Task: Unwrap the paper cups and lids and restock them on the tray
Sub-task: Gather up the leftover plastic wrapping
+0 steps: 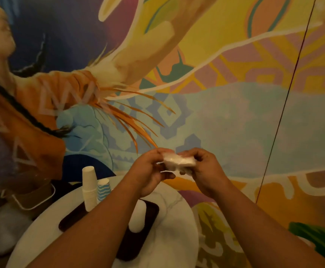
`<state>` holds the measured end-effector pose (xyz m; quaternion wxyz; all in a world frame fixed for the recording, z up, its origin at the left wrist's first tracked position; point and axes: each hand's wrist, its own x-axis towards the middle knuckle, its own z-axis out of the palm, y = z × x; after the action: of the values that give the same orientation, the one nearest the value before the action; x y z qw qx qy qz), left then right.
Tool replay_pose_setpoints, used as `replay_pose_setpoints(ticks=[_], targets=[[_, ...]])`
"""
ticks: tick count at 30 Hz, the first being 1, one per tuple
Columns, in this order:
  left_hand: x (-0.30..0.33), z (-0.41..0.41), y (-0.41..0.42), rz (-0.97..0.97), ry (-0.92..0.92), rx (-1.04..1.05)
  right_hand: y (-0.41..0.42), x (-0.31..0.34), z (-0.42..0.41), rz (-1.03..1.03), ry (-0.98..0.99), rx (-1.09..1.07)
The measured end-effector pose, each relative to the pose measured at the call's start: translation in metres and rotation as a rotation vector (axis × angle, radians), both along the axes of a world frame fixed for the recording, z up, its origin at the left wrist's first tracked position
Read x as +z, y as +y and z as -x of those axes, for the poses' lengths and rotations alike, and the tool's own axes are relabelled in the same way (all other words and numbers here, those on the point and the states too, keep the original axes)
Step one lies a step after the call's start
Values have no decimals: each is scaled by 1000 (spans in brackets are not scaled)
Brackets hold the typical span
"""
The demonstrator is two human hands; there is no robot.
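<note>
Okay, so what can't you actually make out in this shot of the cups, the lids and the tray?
Head view only:
- Clear wrapper: fingers of the left hand and right hand cover its ends, and blur hides whether anything is inside.
- Dark tray: the left forearm crosses its middle.
- White object on the tray: too blurred to identify.
- White cup stack: count unreadable.
</note>
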<state>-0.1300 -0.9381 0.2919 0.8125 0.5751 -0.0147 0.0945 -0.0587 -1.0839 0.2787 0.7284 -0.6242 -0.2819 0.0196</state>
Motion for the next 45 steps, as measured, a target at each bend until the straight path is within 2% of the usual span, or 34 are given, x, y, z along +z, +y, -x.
replay_pose_setpoints(ticks=[1,2,5,8,10,12,16,17,19,20,21,22,24,26,29,32,36,39,41,45], targets=[[3,3,0,67,17,-69,-2,0,1,-20,-3,-1],[6,5,1,50,36,-108,-3,1,3,-23,-18,-11],[12,5,1,-278,35,-68,-7,4,7,11,-50,-31],[18,1,4,-459,-14,77,-11,8,9,-62,125,128],[19,-1,8,-484,-63,126,-9,9,10,-71,216,171],[19,1,11,-505,-88,130,-2,10,14,-6,169,99],[19,9,28,-284,-8,40,13,11,23,-70,195,-5],[16,10,32,-331,7,121,16,9,24,-43,199,-77],[10,12,35,-622,-23,482,21,4,26,47,188,-258],[7,18,31,-737,-96,655,24,2,28,84,168,-337],[6,25,25,-810,-172,717,28,1,31,103,145,-387],[3,29,20,-867,-190,677,32,1,35,104,131,-402],[-5,29,14,-924,-78,495,41,3,44,59,155,-339],[-12,27,12,-850,-9,383,50,2,51,-21,227,-203],[-20,25,12,-614,-20,352,58,-4,57,-165,374,-20],[-26,30,15,-405,-35,205,58,-16,59,-178,390,-4],[-38,35,10,-371,-61,67,52,-33,59,-195,437,-44],[-46,27,-1,-315,63,21,39,-45,58,-296,511,6],[-56,20,-12,-274,120,37,25,-54,57,-247,489,-18],[-102,17,-49,-519,69,215,-13,-88,53,-126,460,-111]])
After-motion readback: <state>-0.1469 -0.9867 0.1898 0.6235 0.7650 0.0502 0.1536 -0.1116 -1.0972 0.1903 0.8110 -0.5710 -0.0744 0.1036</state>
